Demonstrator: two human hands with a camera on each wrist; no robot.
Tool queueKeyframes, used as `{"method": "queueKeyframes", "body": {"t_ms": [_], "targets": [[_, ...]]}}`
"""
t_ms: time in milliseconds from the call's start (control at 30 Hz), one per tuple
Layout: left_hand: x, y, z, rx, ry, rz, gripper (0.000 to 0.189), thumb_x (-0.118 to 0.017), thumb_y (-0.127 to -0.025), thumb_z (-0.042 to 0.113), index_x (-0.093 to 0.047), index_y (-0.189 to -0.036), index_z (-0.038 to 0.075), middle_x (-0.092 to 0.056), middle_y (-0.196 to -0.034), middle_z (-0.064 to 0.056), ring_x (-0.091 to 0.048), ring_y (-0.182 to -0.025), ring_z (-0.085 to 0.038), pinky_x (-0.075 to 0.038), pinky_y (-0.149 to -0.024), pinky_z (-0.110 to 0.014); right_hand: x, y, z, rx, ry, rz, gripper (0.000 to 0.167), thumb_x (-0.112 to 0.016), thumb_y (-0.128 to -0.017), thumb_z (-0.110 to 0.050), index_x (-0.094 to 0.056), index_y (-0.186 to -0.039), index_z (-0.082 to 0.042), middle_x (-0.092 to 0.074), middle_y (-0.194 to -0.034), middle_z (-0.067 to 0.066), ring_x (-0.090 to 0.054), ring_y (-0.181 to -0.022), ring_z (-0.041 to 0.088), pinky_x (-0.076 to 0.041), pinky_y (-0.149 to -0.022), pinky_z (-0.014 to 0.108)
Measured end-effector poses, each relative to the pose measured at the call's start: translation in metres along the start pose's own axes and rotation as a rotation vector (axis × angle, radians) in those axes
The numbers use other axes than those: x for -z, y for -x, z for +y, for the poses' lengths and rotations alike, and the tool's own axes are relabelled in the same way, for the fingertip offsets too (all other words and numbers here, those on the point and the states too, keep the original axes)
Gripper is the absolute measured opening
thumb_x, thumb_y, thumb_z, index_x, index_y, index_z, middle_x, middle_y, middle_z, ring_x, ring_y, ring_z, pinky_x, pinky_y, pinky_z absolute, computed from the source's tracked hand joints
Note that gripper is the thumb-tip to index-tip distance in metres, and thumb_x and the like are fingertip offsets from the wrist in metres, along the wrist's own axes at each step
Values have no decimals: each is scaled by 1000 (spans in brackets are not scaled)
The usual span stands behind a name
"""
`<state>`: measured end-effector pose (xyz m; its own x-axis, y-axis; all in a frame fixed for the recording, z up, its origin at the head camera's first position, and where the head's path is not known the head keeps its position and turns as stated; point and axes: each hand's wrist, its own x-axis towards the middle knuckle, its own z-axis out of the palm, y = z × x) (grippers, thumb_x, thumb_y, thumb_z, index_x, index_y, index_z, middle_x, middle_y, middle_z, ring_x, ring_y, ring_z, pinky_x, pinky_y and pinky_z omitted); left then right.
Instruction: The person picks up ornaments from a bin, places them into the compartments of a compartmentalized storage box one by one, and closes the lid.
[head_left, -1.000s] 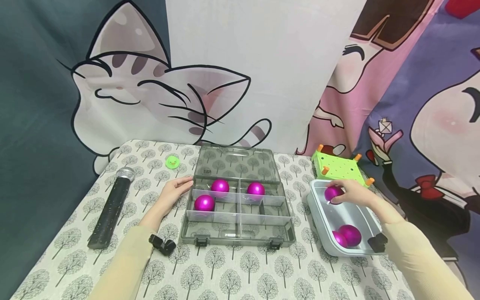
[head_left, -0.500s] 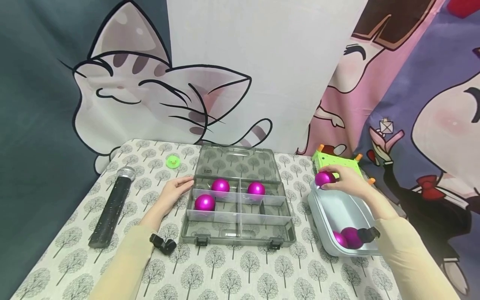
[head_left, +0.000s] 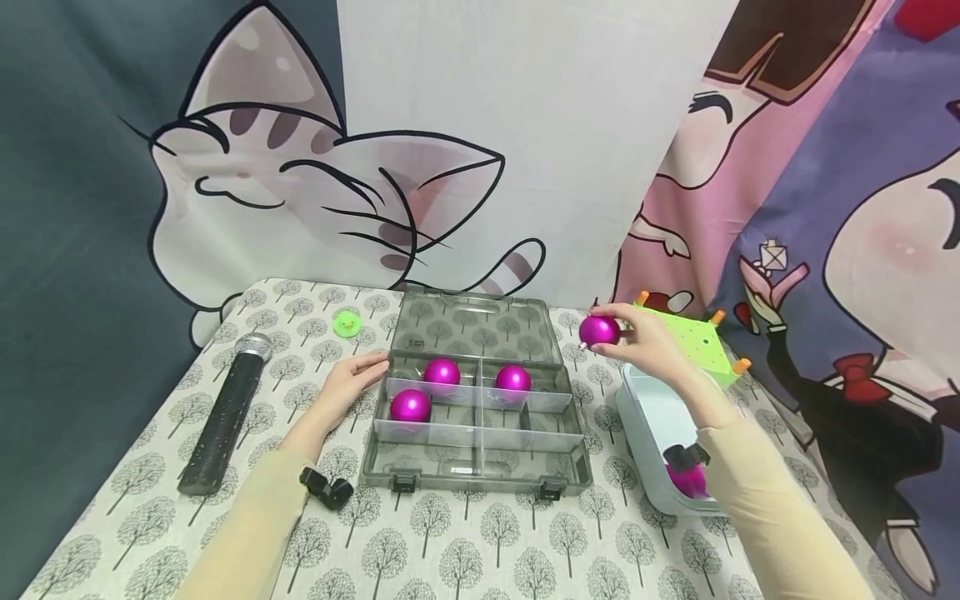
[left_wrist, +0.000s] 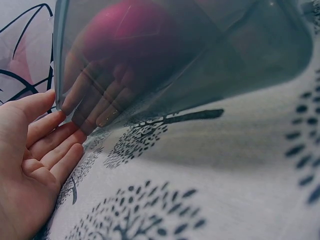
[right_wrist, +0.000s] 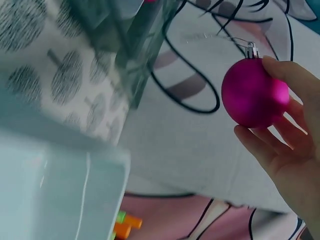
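Note:
My right hand point(head_left: 651, 343) holds a magenta bauble point(head_left: 599, 332) between thumb and fingers, up in the air between the two containers. A silver cap and hook show on the bauble point(right_wrist: 255, 93) in the right wrist view. My left hand point(head_left: 347, 390) rests with extended fingers against the left side of a smoky clear compartment box point(head_left: 477, 483), whose lid point(head_left: 476, 327) lies open at the back. Two baubles sit in its back row, one left point(head_left: 442, 377) and one right point(head_left: 513, 382). Another bauble point(head_left: 410, 407) is in the middle row's left compartment.
A pale blue tub point(head_left: 633, 450) stands at right with magenta baubles point(head_left: 687, 481) inside, partly hidden by the right wrist. Behind it is a green stand with orange pegs point(head_left: 693, 340). A microphone point(head_left: 225, 417) lies at left, and a small green duck point(head_left: 347, 324) sits at the back left.
My right hand has lifted the bauble out of the tub and carried it leftward toward the box. The left hand stays at the box's side.

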<state>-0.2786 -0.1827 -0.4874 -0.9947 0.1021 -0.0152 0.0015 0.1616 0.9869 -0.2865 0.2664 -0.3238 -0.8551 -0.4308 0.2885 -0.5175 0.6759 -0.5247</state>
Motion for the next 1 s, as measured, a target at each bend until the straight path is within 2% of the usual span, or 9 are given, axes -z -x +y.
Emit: {"method": "queueKeyframes", "body": {"t_ms": [200,333,400,600,800,1000], "targets": [[0,3,4,15,4,3,52,-60,-98,23,-47,-139,-5,-42,-149,-24,-39,-140,-39,-30,-119,-47,-14,-16,-19,1,-80,12,51,-80,-79,-5,-60,-125,5,-62,-126,23,-60,-113,36,-56,-92,45],[1,4,6,21,-4,11,51,-60,-98,22,-47,-140,-4,-41,-150,-23,-36,-142,-38,-27,-120,-48,-24,-28,-30,44,-93,49,50,-81,-78,-5,-62,-123,4,-63,-124,22,-62,-111,35,-58,-89,41],[2,3,1,21,-5,17,52,-61,-97,25,-48,-140,-2,-42,-150,-22,-37,-142,-37,-28,-120,-47,-29,-33,-36,67,-100,64,50,-82,-77,-6,-62,-123,4,-64,-124,21,-63,-111,35,-59,-87,38],[2,2,0,21,-1,21,52,-62,-97,25,-49,-139,-2,-44,-149,-21,-40,-140,-36,-31,-119,-46,-47,-43,-53,58,-176,74,52,-82,-77,-8,-61,-124,3,-63,-126,19,-62,-112,33,-60,-87,33],[1,2,0,18,7,7,51,-60,-98,23,-48,-140,-4,-42,-150,-22,-38,-141,-37,-30,-119,-46,-68,-46,-68,37,-236,41,55,-83,-76,-10,-61,-124,3,-63,-124,19,-66,-106,34,-61,-84,31],[-1,2,3,18,0,11,52,-61,-97,24,-47,-140,-3,-41,-151,-22,-34,-143,-36,-26,-121,-47,-87,-47,-83,49,-271,-34,54,-83,-76,-9,-60,-124,3,-62,-125,19,-66,-105,33,-61,-83,28]]}}
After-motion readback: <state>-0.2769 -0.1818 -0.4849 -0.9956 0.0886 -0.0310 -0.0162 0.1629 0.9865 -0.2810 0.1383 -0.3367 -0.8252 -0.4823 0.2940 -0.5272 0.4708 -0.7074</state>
